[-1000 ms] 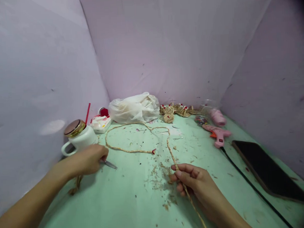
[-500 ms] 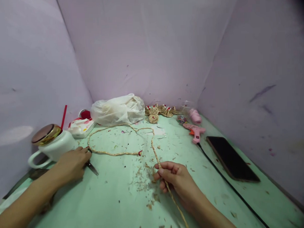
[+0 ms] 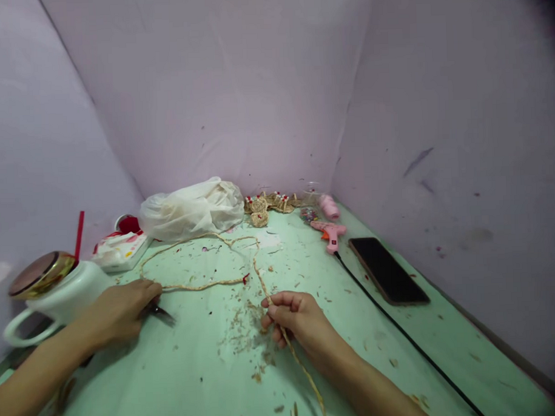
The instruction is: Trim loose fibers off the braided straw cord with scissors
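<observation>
Your R hand pinches the cord; go light, w/o untwisting. L hand covers the metal tool, can't tell if gripped; mind the tip.

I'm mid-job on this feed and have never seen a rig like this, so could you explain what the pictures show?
There is no machine here, just a person's bare hands. The view comes from one camera worn on the head, looking forward and down at a green tabletop. The right hand holds a braided cord, which loops across the surface. The left hand is at a metal-tipped tool, mostly hidden, so I can't tell how firmly it's gripped. Around them lie a white mug, a white plastic bag, a pink glue gun and a dark phone.
</observation>
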Available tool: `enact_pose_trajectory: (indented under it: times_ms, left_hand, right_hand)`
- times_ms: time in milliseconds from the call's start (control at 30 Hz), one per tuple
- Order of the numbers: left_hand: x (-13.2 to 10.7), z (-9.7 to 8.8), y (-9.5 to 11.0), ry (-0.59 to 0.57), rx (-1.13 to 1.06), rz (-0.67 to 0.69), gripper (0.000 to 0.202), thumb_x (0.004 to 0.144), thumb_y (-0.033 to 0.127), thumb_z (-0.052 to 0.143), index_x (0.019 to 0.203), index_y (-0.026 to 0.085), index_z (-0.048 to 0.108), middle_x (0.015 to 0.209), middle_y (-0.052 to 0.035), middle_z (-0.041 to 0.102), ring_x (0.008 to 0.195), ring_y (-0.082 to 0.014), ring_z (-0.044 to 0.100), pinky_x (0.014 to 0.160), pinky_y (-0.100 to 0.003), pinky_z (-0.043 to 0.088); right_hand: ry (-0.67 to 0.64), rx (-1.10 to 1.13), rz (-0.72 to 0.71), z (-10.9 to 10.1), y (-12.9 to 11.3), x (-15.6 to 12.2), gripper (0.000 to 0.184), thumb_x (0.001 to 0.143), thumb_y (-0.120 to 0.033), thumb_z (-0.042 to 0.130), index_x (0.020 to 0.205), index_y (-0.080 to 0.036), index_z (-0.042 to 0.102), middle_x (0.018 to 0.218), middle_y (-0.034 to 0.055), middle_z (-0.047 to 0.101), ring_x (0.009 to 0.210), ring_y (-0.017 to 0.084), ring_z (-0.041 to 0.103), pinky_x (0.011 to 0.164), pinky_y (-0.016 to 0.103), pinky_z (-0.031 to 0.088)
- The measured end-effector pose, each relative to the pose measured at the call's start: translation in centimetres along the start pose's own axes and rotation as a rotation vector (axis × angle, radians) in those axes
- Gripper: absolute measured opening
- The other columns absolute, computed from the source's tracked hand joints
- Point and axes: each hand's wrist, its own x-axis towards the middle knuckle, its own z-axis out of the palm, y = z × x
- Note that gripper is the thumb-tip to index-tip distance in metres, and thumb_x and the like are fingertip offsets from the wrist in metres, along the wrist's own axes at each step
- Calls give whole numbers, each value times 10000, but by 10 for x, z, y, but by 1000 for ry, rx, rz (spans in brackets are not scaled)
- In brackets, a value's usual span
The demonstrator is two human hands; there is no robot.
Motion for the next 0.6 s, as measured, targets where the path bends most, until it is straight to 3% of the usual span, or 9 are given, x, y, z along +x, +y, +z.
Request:
enact_pose_trajectory:
  times_ms: [133, 300, 400, 600]
  left_hand:
    - [0, -13, 36, -50, 24, 8, 170, 658, 162, 403, 758, 212, 531, 804, -56, 584, 734, -227, 530, 598, -313, 341]
    - [3, -5, 83, -91, 5, -86, 125, 704, 283, 424, 692, 209, 523, 705, -38, 599, 652, -215, 537, 539, -288, 297]
    - [2, 2, 89, -128, 15, -82, 176, 750, 244, 357, 703, 208, 523, 713, -47, 606, 647, -214, 547, 523, -283, 285]
    - [-6, 11, 83, -118, 30, 33, 330, 620, 100, 422, 907, 217, 535, 781, -62, 589, 709, -231, 553, 564, -297, 333]
  right_hand:
    - [3, 7, 11, -1, -2, -1, 197, 597, -230, 603, 739, -98, 571, 552, 24, 619, 344, 61, 472, 355, 189, 354]
    - [4, 10, 5, -2, -1, 0, 199, 603, -231, 618, 747, -99, 579, 559, 31, 626, 353, 63, 470, 361, 190, 348]
    - [8, 18, -1, -3, 0, 1, 213, 600, -239, 636, 753, -100, 585, 563, 36, 631, 359, 61, 462, 372, 194, 351]
    - [38, 44, 31, -3, 1, 2, 240, 611, -227, 638, 820, -116, 593, 571, 14, 613, 377, 61, 456, 359, 186, 353]
